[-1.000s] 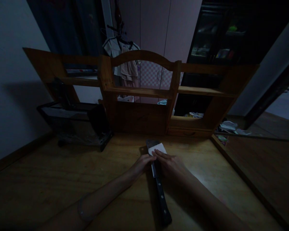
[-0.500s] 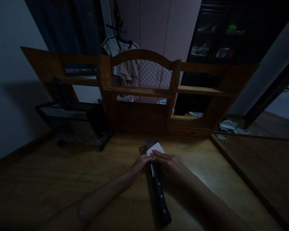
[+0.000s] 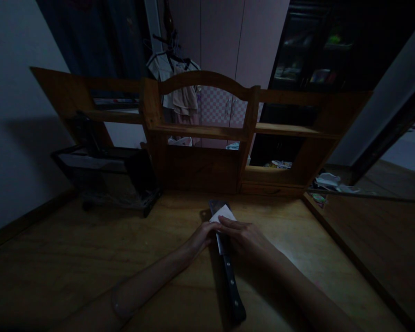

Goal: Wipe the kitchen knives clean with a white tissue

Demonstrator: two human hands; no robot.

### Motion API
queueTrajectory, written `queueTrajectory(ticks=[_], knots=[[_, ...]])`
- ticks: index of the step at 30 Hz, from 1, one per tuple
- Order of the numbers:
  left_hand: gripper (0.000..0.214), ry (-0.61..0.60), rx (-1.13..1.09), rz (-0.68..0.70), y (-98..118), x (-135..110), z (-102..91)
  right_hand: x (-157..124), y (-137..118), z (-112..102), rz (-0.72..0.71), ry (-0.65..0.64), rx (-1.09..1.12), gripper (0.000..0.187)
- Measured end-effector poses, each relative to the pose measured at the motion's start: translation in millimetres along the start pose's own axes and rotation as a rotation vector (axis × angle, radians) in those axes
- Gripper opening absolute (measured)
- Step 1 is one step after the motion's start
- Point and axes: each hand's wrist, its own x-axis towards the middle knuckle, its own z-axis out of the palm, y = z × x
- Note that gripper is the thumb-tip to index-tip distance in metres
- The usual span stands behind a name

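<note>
A kitchen knife [image 3: 232, 288] with a broad blade and a black riveted handle lies on the wooden desk, its handle towards me. Across the blade sits a folded white sheet [image 3: 224, 214], paper or cloth; I cannot tell which. My left hand [image 3: 202, 236] closes on the sheet's near left edge, beside the blade. From the right, my right hand [image 3: 244, 234] presses its fingers together over the sheet, its fingertips meeting the left hand. The hands hide the middle of the blade, while its far end [image 3: 216, 205] shows beyond the sheet. Neither hand touches the handle.
A wooden shelf unit [image 3: 200, 133] runs along the back of the desk [image 3: 152, 263]. At the back left stands a black-framed object [image 3: 107, 180] with a pale panel. A raised edge [image 3: 342, 249] borders the desk on the right. The room is dim.
</note>
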Motion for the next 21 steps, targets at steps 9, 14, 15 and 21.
queueTrajectory(ticks=[9,14,15,21], knots=[[0.015,0.031,-0.012,-0.026,-2,2,-2.7,0,-1,0,0.013,0.014,0.008,0.062],[0.017,-0.002,-0.027,-0.015,-2,4,-2.1,0,0,2,0.007,0.024,0.033,0.060],[0.017,-0.008,-0.024,-0.010,-3,4,-2.9,0,1,2,0.009,0.026,0.040,0.060],[0.019,-0.036,-0.017,-0.014,-10,11,-9.8,0,5,7,0.010,0.030,0.055,0.061]])
